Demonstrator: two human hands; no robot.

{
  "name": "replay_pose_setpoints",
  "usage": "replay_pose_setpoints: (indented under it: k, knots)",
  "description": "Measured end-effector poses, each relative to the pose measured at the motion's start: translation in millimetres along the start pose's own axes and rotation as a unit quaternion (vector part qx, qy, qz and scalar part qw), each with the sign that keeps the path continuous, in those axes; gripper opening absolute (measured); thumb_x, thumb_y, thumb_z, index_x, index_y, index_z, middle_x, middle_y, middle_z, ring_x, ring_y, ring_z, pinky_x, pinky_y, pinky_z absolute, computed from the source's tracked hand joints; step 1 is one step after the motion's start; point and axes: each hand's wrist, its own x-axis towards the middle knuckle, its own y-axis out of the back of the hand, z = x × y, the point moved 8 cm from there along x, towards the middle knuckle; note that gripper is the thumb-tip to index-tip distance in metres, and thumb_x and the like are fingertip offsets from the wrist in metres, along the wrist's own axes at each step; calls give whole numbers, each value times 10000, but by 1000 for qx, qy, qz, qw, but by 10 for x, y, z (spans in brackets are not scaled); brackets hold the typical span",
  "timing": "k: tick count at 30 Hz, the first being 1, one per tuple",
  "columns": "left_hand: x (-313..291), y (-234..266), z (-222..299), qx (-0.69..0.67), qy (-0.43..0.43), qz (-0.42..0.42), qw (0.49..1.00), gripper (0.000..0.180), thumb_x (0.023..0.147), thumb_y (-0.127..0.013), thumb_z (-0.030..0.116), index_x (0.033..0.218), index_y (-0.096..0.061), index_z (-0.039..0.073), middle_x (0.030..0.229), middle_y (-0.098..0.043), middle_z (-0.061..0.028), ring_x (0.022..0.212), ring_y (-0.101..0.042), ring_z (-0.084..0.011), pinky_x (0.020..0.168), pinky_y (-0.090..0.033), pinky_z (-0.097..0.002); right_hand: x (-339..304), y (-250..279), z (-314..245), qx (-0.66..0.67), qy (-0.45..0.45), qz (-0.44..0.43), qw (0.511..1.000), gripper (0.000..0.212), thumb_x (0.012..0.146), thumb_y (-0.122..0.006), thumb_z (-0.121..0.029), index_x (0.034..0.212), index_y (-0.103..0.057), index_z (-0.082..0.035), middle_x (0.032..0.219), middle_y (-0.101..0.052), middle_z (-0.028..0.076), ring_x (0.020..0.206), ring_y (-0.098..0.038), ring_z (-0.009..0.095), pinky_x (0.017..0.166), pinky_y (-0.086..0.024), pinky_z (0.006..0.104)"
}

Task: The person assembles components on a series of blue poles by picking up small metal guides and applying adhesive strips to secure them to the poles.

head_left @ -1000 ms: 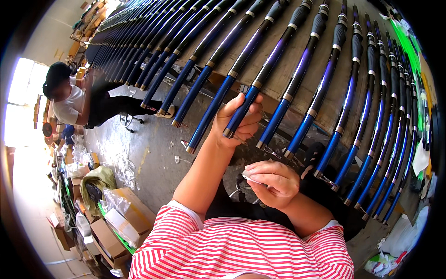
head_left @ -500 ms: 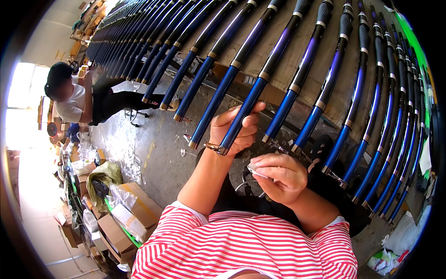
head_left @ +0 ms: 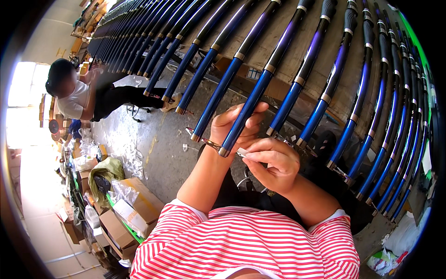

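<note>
A long row of glossy blue-and-black fishing rods (head_left: pixel 320 111) lies side by side, their blue ends pointing toward me. My left hand (head_left: pixel 222 125) is closed around the blue end of one fishing rod (head_left: pixel 245 116), gripping from beneath with the fingertips showing on its right side. Between the thumb and fingers of my right hand (head_left: pixel 275 163) is a small flat whitish piece (head_left: pixel 242 152). It sits just right of the held rod's metal-coloured end cap (head_left: pixel 224 152); whether they touch I cannot tell. Small metal parts (head_left: pixel 204 140) show by my left wrist, beside the rod ends.
The rods rest on a brownish bench (head_left: pixel 297 37) and stick out past its near edge. At the far left a person in a white top and dark cap (head_left: pixel 72 100) stands by the row. Open cardboard boxes (head_left: pixel 116 232) and plastic bags crowd the lower left; a plastic bundle (head_left: pixel 383 260) lies lower right.
My right hand has moved left and slightly up, bringing the whitish piece close to the end of the held rod. My left hand keeps its grip. The view has shifted slightly.
</note>
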Motion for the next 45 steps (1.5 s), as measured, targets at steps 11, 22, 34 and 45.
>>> replay_pose_setpoints:
  k: [11, 22, 34, 45]
  knots:
    - [-51, 39, 16, 25, -20, 65, 997, 503, 820, -587, 198, 1198, -467, -112, 770, -573, -135, 620, -570, -146, 480, -460, -215, 18, -66, 9, 31, 21, -15, 999, 151, 721, -685, 74, 846, -630, 10, 824, -626, 150, 768, -657, 258, 656, -533, 309]
    - [-47, -8, 30, 71, -16, 44, 996, 526, 795, -605, 243, 1177, -498, -103, 776, -575, -113, 675, -575, -145, 597, -485, -217, 16, -99, 27, 42, 18, -29, 999, 149, 724, -666, 98, 847, -626, 24, 843, -614, 162, 808, -658, 278, 705, -548, 345]
    - [-40, 33, 43, 112, -12, 33, 993, 523, 809, -598, 257, 1179, -480, -93, 742, -511, -87, 525, -435, -76, 422, -373, -175, 24, -102, 13, 38, 17, -34, 999, 144, 717, -665, 100, 838, -625, 33, 835, -617, 162, 791, -659, 275, 688, -544, 334]
    - [-14, 1, 64, 184, -16, 33, 982, 497, 776, -637, 275, 1120, -517, -63, 648, -443, -30, 496, -366, -66, 412, -291, -186, 36, -96, -8, 29, 6, -39, 999, 128, 723, -686, 64, 831, -631, 22, 803, -618, 147, 760, -658, 260, 651, -535, 308]
